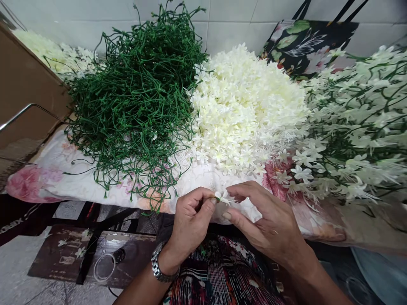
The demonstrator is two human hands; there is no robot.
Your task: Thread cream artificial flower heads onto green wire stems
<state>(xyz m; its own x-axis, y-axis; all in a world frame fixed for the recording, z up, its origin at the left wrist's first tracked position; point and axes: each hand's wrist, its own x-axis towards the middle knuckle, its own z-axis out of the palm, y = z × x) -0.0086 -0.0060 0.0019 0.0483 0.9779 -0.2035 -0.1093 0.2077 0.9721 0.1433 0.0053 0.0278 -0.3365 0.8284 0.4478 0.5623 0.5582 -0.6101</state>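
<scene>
My left hand (pixel 193 218), with a metal watch on its wrist, pinches a green artificial flower stem between thumb and forefinger; only its tip shows. A white artificial flower (pixel 224 197) sits at that tip, pointing right. Close to the flower's right side is my right hand (pixel 267 216), thumb and fingers apart around its thin white filaments. Whether a fingertip touches them I cannot tell. Behind my hands lie a tangled heap of green plastic stems (pixel 136 89) and a pile of loose white blossoms (pixel 244 110).
Finished-looking flower sprays (pixel 359 127) crowd the right side. A cardboard box (pixel 28 84) with a metal wire stands at the left. At the back is a black floral bag (pixel 314 46). A floral cloth (pixel 79 186) covers the work surface. Below left, a clear ring (pixel 104 267) lies on brown boards.
</scene>
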